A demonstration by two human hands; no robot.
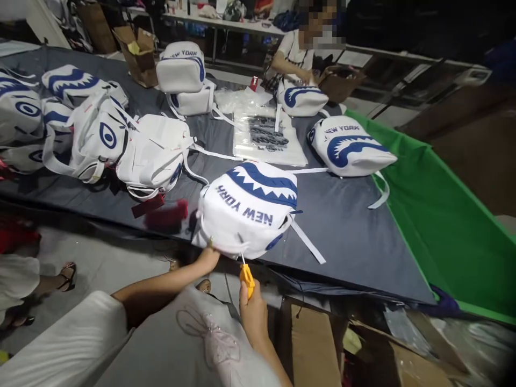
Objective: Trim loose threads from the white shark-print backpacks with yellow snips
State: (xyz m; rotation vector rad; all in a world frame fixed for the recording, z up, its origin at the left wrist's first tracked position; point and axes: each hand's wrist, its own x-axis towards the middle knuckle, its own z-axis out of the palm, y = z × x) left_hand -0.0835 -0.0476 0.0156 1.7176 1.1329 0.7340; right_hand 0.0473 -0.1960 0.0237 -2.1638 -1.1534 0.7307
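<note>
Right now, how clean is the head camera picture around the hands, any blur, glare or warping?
Head view: the bag at the left hand is fairly sharp, its lettering readable; the red thing beside it is smeared by motion; the right hand and yellow tool are slightly soft; the table edges bow from lens distortion; corners darken; no strong glare.

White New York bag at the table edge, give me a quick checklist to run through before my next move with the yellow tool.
1. Left hand steadying the white New York bag: ok, it grips the near edge.
2. Right hand holding the yellow tool: ok, held upright.
3. Tool tip touching the bag: cannot tell, too small.
4. Bag supported on the dark table: ok, though it sits at the near edge.
5. Loose white strap away from the tool: ok, it trails to the right.
6. Co-worker's hands away: ok, across the table.
</note>
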